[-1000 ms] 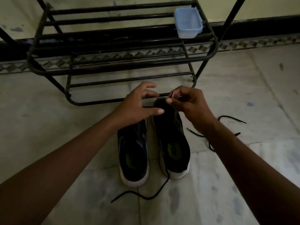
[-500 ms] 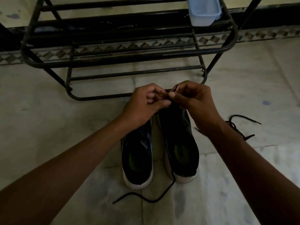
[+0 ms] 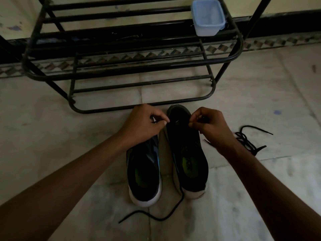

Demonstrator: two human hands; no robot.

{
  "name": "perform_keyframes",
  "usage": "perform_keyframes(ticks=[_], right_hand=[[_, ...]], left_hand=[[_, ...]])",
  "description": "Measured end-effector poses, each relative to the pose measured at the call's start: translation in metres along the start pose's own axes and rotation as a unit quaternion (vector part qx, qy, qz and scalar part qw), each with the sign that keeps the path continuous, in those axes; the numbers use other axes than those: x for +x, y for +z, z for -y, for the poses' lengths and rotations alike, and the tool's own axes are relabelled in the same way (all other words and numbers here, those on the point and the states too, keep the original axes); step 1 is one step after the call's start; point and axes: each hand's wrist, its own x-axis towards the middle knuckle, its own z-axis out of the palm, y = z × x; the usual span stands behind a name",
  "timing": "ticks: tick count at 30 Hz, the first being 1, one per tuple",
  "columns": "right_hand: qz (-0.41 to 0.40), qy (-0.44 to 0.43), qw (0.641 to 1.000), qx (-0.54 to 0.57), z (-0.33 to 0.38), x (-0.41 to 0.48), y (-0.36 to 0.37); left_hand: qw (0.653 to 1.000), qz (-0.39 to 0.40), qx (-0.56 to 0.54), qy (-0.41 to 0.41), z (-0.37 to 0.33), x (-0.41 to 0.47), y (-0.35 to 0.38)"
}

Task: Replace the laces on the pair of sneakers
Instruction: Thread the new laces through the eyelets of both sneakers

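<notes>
Two dark sneakers with white soles stand side by side on the floor, toes pointing away from me: the left sneaker (image 3: pixel 144 173) and the right sneaker (image 3: pixel 188 153). My left hand (image 3: pixel 145 123) pinches a black lace at the left side of the right sneaker's toe end. My right hand (image 3: pixel 211 126) pinches the lace at that shoe's right side. A loose end of this black lace (image 3: pixel 156 215) trails past the heels onto the floor. Another black lace (image 3: pixel 246 138) lies bunched on the floor to the right.
A black metal shoe rack (image 3: pixel 132 66) stands just beyond the sneakers against the wall. A pale blue plastic tub (image 3: pixel 207 19) sits on its upper right shelf. Pale stone floor (image 3: pixel 52 136) spreads to both sides.
My hands were together over the right sneaker's toe; now they have drawn apart to either side of it, each pinching the lace. The view has tilted slightly.
</notes>
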Motion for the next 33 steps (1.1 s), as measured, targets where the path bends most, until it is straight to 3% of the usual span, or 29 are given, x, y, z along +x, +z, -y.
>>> perform_keyframes(ticks=[12, 22, 33], right_hand=[[-0.002, -0.04, 0.999, -0.034, -0.001, -0.002, -0.001], [0.042, -0.115, 0.969, -0.214, 0.009, -0.004, 0.006], [0.076, -0.115, 0.966, -0.22, 0.003, 0.008, 0.007]], left_hand=[[0.999, 0.008, -0.02, -0.042, -0.005, 0.001, 0.008], [0.999, 0.018, 0.048, 0.007, -0.006, 0.003, 0.013], [0.998, 0.019, 0.063, 0.018, -0.005, 0.002, 0.015]])
